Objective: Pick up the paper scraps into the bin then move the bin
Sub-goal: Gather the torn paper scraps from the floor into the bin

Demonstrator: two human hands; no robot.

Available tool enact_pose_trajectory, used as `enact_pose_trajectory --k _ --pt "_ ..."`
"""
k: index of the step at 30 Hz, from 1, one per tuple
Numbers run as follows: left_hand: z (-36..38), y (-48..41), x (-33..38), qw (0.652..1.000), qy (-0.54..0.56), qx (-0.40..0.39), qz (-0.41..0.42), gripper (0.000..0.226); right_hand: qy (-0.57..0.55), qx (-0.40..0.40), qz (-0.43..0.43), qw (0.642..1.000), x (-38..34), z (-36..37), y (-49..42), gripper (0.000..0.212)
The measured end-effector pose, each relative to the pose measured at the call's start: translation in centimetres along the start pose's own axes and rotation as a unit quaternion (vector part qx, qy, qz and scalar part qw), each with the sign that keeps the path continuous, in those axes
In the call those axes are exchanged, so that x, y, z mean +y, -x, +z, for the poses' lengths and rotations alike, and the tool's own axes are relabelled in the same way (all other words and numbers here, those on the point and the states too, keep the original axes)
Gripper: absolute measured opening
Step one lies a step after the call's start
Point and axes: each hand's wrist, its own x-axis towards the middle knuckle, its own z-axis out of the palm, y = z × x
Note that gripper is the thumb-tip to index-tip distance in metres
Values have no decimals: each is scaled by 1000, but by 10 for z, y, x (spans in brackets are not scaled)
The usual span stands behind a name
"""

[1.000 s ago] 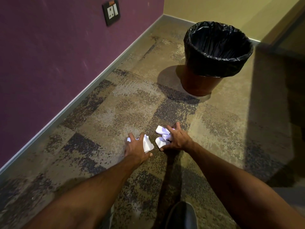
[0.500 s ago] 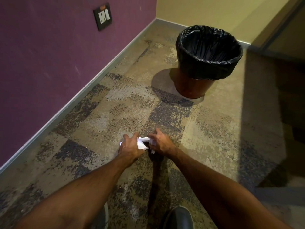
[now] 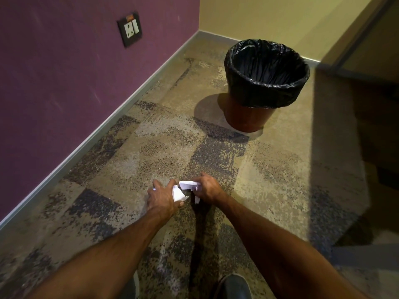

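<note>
White crumpled scraps (image 3: 186, 184) (left hand (image 3: 160, 198), right hand (image 3: 208, 187))

a carpeted corner of an indoor room, of the office or hotel corridor kind; which of the two cannot be told. the floor is laid with hard-wearing carpet tiles (image 3: 151, 147) in mottled tan and grey patches. a plum wall (image 3: 64, 72) on the left meets a pale yellow wall (image 3: 269, 16) at the far corner, both edged with a grey skirting board (image 3: 101, 129). a dark switch-and-socket plate (image 3: 129, 29) sits low on the plum wall. a round brown waste bin (image 3: 248, 119), lined with a black bag (image 3: 265, 91), stands near the corner.
</note>
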Motion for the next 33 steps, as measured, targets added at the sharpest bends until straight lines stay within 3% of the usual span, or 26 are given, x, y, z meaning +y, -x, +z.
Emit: enact_pose_trajectory --k 3,8,10,14,20,25,29,33 --pt "-2 -7 -7 999 42 8 14 69 -26 0 14 1000 5 1 -3 29" --pt "-2 -15 -15 997 75 25 24 72 -60 7 8 998 6 -3 -2 47" --pt "-7 -20 -18 992 115 39 43 66 -70 -3 28 997 1 -9 2 41" --pt "-22 -30 -16 990 112 52 73 29 -105 -16 99 989 5 -15 0 29" --pt "-33 -35 -8 983 146 55 98 34 -149 -9 130 980 9 -28 -9 31" --pt "-57 -50 10 980 171 71 71 18 -232 24 154 960 15 -52 -23 35" --pt "-100 -73 31 974 168 109 110 36 -250 84 145 954 10 -104 -41 40" --pt "-138 -88 57 964 161 142 159 20 -229 160 115 953 -1 -156 -56 24"
